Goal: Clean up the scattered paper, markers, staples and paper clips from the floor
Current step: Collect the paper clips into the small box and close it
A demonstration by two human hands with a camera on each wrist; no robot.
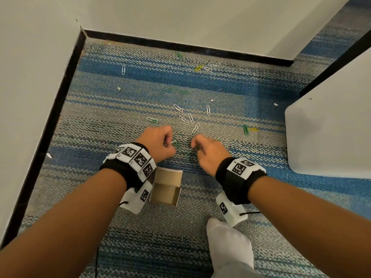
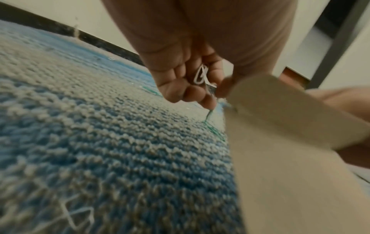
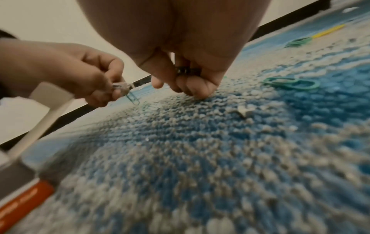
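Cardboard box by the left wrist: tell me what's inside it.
The cardboard box lies open with a bare brown interior showing; its left corner is hidden behind the left wrist camera.

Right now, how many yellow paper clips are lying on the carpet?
2. The far yellow clip lies farthest away, beside white clips; the near yellow clip lies on the right, touching a green clip. Others may be hidden in the left hand or right hand.
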